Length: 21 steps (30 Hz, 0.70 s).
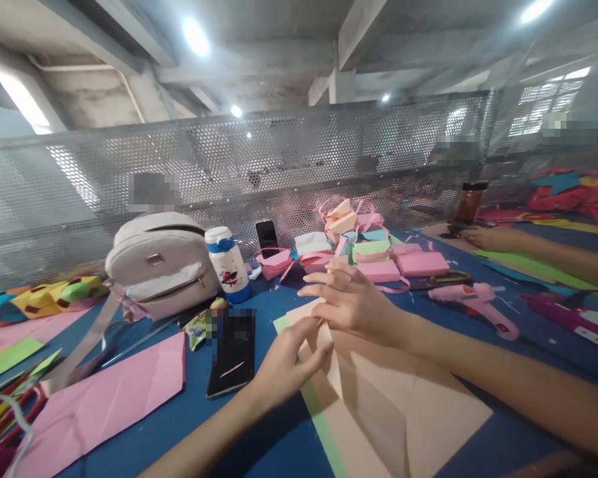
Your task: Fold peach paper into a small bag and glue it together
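Peach paper (448, 405) right in front of me, long axis running away, far end pointing slightly left. My left hand (286, 368) and right hand (359, 309) touch its fold; can't tell if pinched. Phone (234, 355) left, glue gun (463, 295) right, paper bags (379, 271) blocking beyond.

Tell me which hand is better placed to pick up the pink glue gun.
The right hand, I'd judge. Both hands are at the peach paper, but the right is nearer the pink glue gun; the left hand is farther off, and the right forearm lies across its way.
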Each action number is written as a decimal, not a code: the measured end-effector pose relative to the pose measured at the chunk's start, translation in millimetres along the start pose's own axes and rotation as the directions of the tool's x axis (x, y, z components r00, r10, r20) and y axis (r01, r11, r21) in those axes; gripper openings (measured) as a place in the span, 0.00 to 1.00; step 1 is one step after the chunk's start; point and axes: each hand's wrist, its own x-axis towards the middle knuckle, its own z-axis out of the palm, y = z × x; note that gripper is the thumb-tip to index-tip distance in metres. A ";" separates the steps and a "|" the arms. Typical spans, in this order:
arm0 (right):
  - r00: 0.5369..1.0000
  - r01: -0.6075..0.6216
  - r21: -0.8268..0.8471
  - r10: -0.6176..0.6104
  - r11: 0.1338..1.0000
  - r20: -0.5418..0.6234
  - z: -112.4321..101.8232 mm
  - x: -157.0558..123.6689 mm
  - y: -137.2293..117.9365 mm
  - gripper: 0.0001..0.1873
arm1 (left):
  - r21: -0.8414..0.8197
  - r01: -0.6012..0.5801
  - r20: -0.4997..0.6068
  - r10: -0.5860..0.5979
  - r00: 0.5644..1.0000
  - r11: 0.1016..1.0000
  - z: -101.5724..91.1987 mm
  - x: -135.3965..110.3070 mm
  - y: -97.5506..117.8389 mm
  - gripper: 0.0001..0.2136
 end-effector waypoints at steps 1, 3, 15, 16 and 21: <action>1.000 -0.023 -0.004 0.023 1.000 0.007 -3.7 0.6 1.5 0.12 | -0.046 -0.011 -0.021 0.010 1.000 0.999 0.5 0.1 -1.5 0.13; 0.998 -0.064 -0.015 0.065 0.998 0.017 -11.4 2.2 5.5 0.14 | -0.137 -0.026 -0.081 0.015 0.997 0.990 2.0 0.1 -6.1 0.19; 0.976 -0.190 0.374 0.218 0.908 -0.031 -21.5 4.3 13.5 0.05 | -0.314 -0.163 -0.229 0.092 0.969 0.935 1.4 0.5 -15.3 0.23; 0.975 -0.197 0.399 0.223 0.895 -0.019 -22.5 5.1 13.1 0.05 | -0.317 -0.170 -0.219 0.103 0.970 0.933 -0.6 1.6 -15.4 0.24; 0.949 -0.277 0.576 0.312 0.769 0.039 -25.0 9.8 19.9 0.07 | -0.393 -0.090 -0.147 0.034 0.989 0.915 -14.4 4.9 -19.2 0.25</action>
